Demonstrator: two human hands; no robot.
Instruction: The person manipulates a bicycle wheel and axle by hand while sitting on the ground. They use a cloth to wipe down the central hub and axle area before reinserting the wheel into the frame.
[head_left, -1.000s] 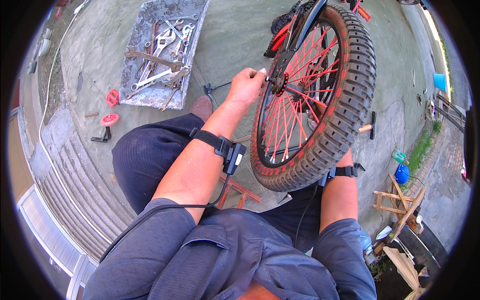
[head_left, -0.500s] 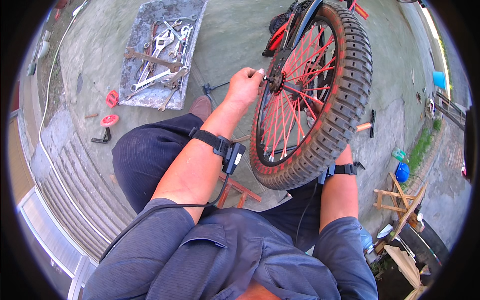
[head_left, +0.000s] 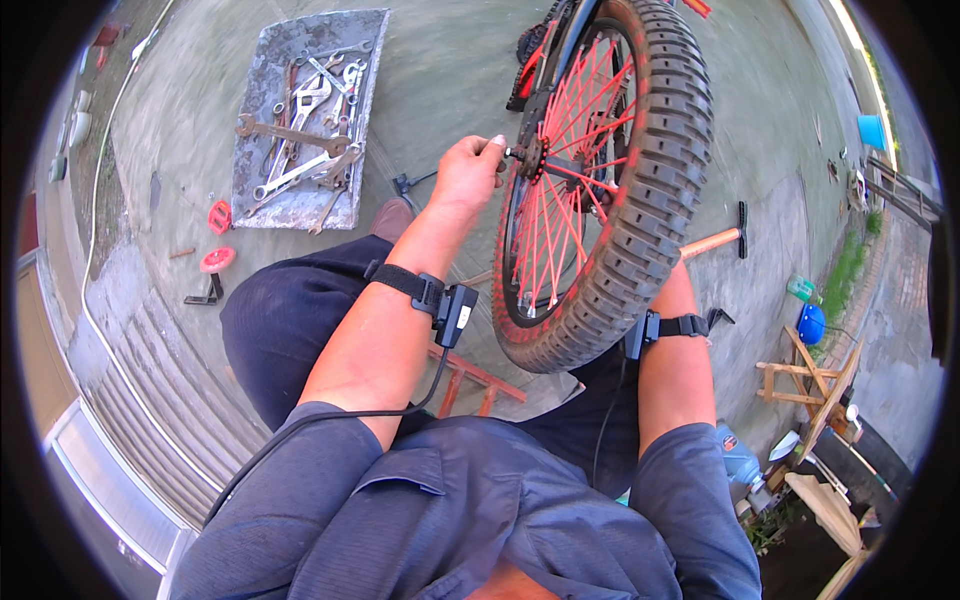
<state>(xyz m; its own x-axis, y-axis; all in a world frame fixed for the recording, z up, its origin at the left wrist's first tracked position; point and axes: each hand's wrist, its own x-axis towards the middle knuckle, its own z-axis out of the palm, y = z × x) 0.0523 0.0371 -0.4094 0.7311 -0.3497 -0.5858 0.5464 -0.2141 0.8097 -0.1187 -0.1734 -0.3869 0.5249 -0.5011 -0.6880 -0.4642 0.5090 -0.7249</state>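
My left hand (head_left: 468,172) is closed in a pinch at the hub, its fingertips against the end of the axle (head_left: 517,153). Whatever small piece lies between the fingers is mostly covered. The bicycle wheel (head_left: 672,150) has a black knobby tyre, a red-marked rim and red spokes, and stands raised in front of me in a black fork (head_left: 566,62). My right forearm (head_left: 676,370) reaches up behind the tyre, which hides my right hand.
Several wrenches (head_left: 290,180) fill a worn grey metal tray (head_left: 372,70) at the far left. Red round parts (head_left: 217,260) lie beside it. A hammer (head_left: 712,243) with an orange handle rests right of the wheel. A wooden frame (head_left: 800,380) and blue helmet-like object (head_left: 811,324) stand farther right.
The view has shifted slightly, so the wheel and tray appear farther left. My left hand stays pinched at the axle end, and more of the hammer handle shows.
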